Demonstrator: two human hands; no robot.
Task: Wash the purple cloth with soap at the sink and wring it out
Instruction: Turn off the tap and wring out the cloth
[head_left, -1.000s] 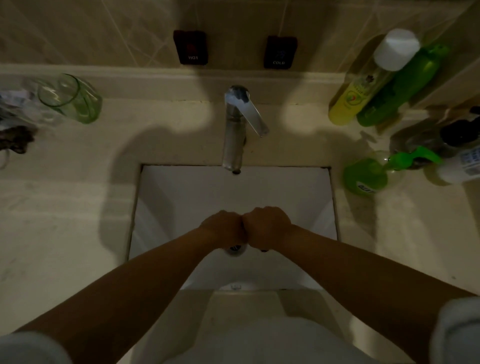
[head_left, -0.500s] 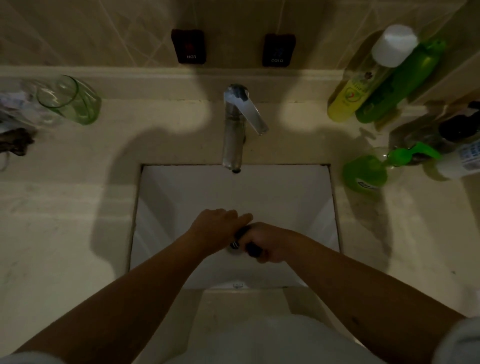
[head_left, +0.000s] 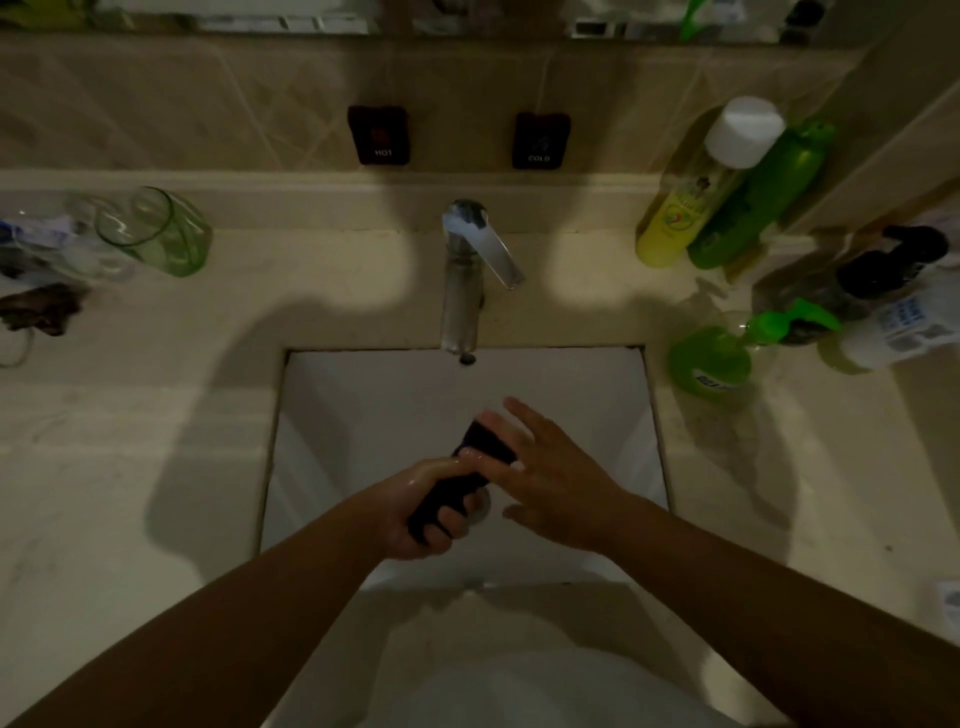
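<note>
Late stage, I judge: left hand (head_left: 423, 514) clamps the twisted cloth (head_left: 457, 480) over the sink (head_left: 363, 395), right hand (head_left: 550, 483) spread open beside its top end; final squeeze left.

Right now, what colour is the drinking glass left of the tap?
Translucent green glass, clearest in the head view.

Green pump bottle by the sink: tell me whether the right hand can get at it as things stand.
Probably yes. The right hand is open over the sink, holding nothing, and the green pump bottle stands on the counter just beyond the basin's right edge, with nothing between. The left hand grips the cloth.
</note>
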